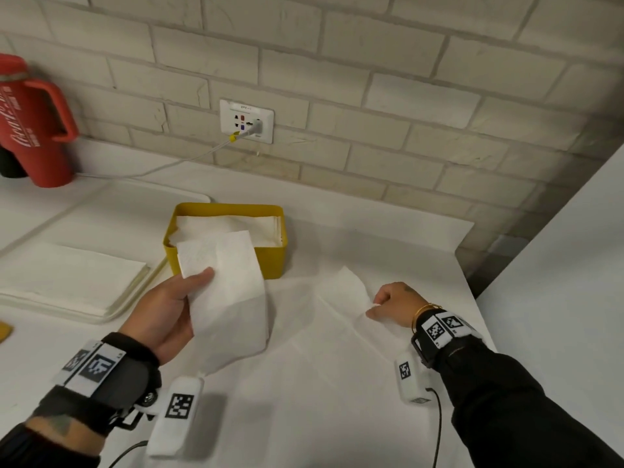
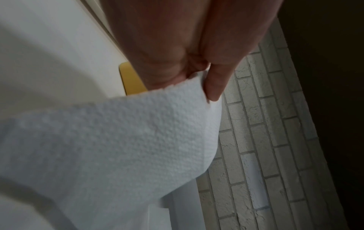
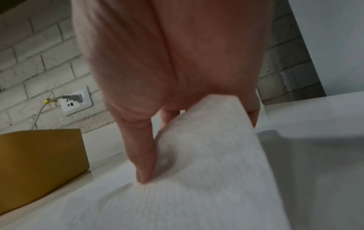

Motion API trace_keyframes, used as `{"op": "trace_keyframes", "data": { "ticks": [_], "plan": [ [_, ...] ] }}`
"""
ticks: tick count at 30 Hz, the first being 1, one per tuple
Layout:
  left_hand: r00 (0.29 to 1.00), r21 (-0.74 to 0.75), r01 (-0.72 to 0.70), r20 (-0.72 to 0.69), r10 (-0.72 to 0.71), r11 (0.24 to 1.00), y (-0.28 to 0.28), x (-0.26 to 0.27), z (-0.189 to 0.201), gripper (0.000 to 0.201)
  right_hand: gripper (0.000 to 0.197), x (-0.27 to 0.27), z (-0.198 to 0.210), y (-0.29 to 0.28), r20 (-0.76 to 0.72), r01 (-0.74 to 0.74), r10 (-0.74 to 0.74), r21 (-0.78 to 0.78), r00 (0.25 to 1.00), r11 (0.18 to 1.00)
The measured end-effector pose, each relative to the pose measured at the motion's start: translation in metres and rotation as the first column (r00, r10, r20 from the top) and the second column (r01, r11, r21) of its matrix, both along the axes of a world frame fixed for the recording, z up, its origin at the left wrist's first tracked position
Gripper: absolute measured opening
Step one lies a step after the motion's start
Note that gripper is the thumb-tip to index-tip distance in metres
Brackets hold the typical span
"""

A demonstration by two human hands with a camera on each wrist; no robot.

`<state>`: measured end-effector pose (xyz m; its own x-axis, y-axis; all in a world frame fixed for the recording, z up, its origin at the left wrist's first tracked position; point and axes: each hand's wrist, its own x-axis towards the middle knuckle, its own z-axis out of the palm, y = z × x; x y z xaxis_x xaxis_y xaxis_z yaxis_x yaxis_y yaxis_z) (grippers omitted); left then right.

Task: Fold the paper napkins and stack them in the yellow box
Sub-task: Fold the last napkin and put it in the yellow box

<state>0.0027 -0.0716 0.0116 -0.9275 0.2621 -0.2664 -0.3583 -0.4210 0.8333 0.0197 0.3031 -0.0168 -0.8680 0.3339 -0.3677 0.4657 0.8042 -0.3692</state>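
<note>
Napkin [image 1: 304,332] lay spread at lower centre, long axis left-right. Left hand [image 1: 169,309] pinched its raised left edge; right hand [image 1: 391,300] pinched the right corner. Yellow box [image 1: 270,256] sat just above, nearer the left hand.

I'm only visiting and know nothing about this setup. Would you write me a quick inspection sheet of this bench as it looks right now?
Surface: white counter.
Job's things: yellow box holds folded napkins; an open napkin is lifted at both ends; flat napkin pile on a tray.
Clutter: red jug at far left.
Grippers: left hand pinches the napkin's left end; right hand pinches its right corner.
Cables: white cord plugged into the wall socket; thin black leads from the wrist cameras.
Surroundings: pale brick wall, white panel at right.
</note>
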Motion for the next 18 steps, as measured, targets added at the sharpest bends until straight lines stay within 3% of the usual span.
{"op": "trace_keyframes", "data": {
  "ticks": [8,11,14,16,18],
  "plan": [
    [1.0,0.0,-0.03,0.007,0.03,1.0,-0.005,0.003,-0.001,0.031,0.023,0.015,0.061,-0.028,-0.151,-0.184,0.162,-0.149,0.975,0.971],
    [0.999,0.014,-0.03,0.015,0.03,0.999,-0.003,0.002,-0.001,0.033,0.021,0.032,0.072,-0.057,-0.115,-0.303,0.286,-0.167,0.951,0.938],
    [0.999,0.036,-0.03,0.029,0.029,0.999,-0.002,0.003,-0.002,0.035,0.027,0.045,0.055,-0.082,-0.023,-0.373,0.38,-0.252,0.925,0.893],
    [0.999,0.039,-0.024,0.035,0.023,0.999,-0.004,0.004,-0.003,0.034,0.028,0.045,0.04,-0.084,-0.058,-0.303,0.301,-0.32,0.952,0.898],
    [0.999,0.043,-0.02,0.035,0.019,0.999,-0.007,0.004,-0.003,0.033,0.025,0.041,0.029,-0.077,-0.143,-0.155,0.114,-0.321,0.983,0.934]
  ]
}}
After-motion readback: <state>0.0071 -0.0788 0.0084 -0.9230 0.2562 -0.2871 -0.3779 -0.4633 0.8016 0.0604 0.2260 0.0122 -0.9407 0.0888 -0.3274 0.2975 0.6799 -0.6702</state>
